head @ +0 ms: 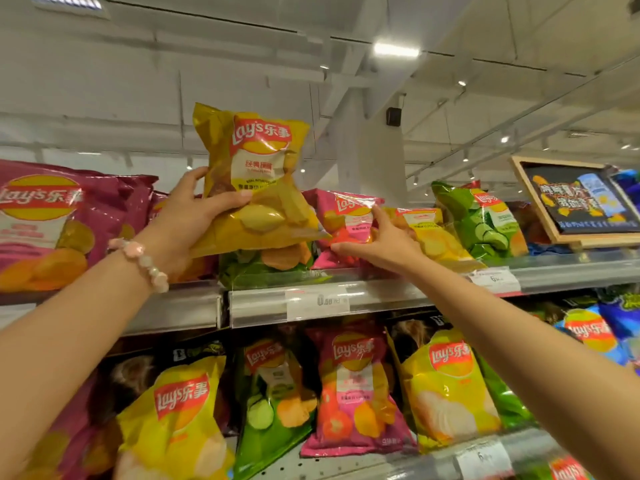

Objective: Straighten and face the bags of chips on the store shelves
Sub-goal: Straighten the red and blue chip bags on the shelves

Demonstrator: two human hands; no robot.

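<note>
My left hand [188, 216] grips a yellow Lay's bag [252, 178] by its left side and holds it upright above the top shelf [381, 296]. Under it lies a green bag [263, 268]. My right hand [377, 242] reaches onto the same shelf, its thumb and fingers pinching a small pink Lay's bag [346, 220] at its right edge. Just right of that hand lies a small yellow bag [433, 233], then a green cucumber bag [481, 220].
A large pink bag [59, 223] fills the top shelf's left end. A framed black sign [578, 199] leans at the right. The lower shelf holds yellow [180, 417], green [273, 403], pink [353, 389] and yellow [446, 386] bags. Price tags [318, 303] line the shelf rail.
</note>
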